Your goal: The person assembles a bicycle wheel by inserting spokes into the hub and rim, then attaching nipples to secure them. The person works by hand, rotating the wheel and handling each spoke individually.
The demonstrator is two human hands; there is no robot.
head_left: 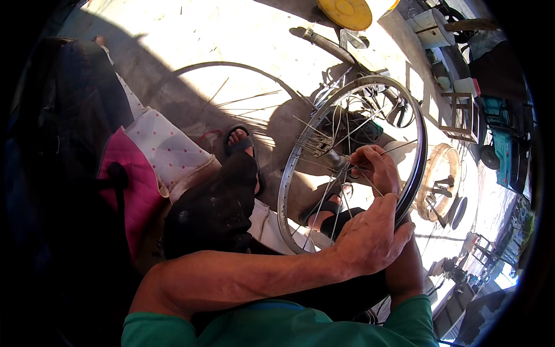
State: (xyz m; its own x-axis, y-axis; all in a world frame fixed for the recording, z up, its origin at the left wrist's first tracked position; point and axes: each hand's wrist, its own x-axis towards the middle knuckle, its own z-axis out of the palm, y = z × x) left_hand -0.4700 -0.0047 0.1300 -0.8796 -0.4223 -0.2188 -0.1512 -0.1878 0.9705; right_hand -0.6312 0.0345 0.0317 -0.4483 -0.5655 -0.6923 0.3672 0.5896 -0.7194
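A bicycle wheel (pixel 285 199) stands tilted between my legs, its metal rim joined by thin spokes to a hub (pixel 335 161). Some spokes stick out loose past the hub on its left side. My right hand (pixel 377 169) is beside the hub, fingers bent and pinched on a thin spoke (pixel 402 146). Reaching across from the left, my left hand (pixel 370 234) is closed over the rim's near right part, thumb toward the right. Its fingertips are partly hidden behind the hand.
A yellow round lid (pixel 346 13) lies at the far edge. Another bare rim (pixel 442 182) rests on the right near a small metal frame (pixel 461 118). A curved fender-like strip (pixel 329 45) lies beyond the wheel. Polka-dot and pink cloth (pixel 167 139) is on the left.
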